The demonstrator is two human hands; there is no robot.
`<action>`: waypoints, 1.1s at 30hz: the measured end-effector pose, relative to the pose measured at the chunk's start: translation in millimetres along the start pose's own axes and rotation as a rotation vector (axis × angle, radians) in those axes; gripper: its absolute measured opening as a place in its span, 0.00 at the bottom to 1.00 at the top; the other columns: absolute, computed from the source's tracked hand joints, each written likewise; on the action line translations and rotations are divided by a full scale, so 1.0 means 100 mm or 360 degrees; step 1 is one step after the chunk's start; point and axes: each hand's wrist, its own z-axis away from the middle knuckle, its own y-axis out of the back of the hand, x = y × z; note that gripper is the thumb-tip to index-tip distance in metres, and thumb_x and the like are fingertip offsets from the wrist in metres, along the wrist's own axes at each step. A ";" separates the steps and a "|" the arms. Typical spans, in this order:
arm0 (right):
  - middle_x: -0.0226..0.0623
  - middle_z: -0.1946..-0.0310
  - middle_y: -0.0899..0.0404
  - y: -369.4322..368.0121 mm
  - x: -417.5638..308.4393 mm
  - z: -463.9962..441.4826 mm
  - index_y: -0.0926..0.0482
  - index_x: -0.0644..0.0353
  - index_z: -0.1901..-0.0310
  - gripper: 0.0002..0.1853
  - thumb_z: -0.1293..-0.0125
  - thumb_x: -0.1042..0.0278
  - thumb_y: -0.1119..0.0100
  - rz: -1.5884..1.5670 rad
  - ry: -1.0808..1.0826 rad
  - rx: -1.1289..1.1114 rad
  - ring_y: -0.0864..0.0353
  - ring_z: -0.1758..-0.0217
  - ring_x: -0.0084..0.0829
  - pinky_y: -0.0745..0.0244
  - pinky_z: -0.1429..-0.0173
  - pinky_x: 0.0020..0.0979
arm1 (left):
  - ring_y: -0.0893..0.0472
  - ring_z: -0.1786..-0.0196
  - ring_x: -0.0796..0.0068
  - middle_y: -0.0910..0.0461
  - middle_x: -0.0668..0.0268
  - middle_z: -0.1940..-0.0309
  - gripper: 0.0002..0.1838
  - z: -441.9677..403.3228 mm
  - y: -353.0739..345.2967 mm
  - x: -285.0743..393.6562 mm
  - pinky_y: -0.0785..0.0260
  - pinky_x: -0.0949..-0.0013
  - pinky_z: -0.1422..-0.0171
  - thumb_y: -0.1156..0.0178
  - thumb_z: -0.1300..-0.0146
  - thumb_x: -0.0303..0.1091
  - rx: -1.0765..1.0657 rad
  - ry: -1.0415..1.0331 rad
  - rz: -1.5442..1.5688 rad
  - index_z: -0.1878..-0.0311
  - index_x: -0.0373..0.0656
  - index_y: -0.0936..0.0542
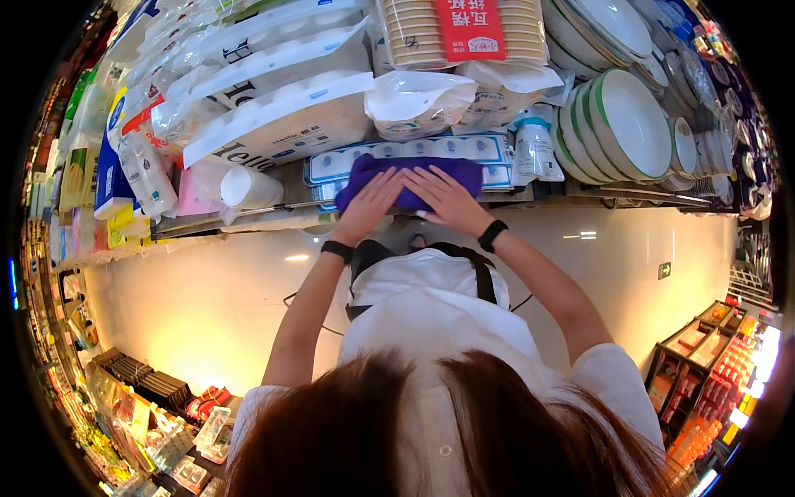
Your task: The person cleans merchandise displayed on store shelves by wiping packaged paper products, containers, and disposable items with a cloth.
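A folded purple cloth [464,172] lies at the front edge of the shelf, on top of blue-and-white packs [418,149]. My left hand [373,201] rests flat on its left half, fingers stretched out. On the right half lies my right hand [447,197], also flat, with its fingertips close to those of the left. Neither hand is wrapped round the cloth. Each wrist wears a black band. Just right of the cloth stands a small white-and-blue pouch [534,147].
White bags marked "Hello" [281,124] fill the shelf at left, beside a white roll [248,189]. Packed paper cups [464,33] sit behind. Green-rimmed bowls [631,124] stand on edge at right. Stocked shelves [708,364] line the floor [621,257] behind me.
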 end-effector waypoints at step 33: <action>0.39 0.24 0.40 0.21 0.50 0.69 0.40 0.62 0.26 0.35 0.38 0.76 0.50 0.0384 -0.0262 -0.0001 0.40 0.22 0.36 0.47 0.19 0.39 | 0.42 0.21 0.59 0.39 0.56 0.26 0.34 -0.81 -0.35 0.77 0.51 0.59 0.17 0.49 0.39 0.29 0.0267 -0.0025 0.0053 0.28 0.34 0.37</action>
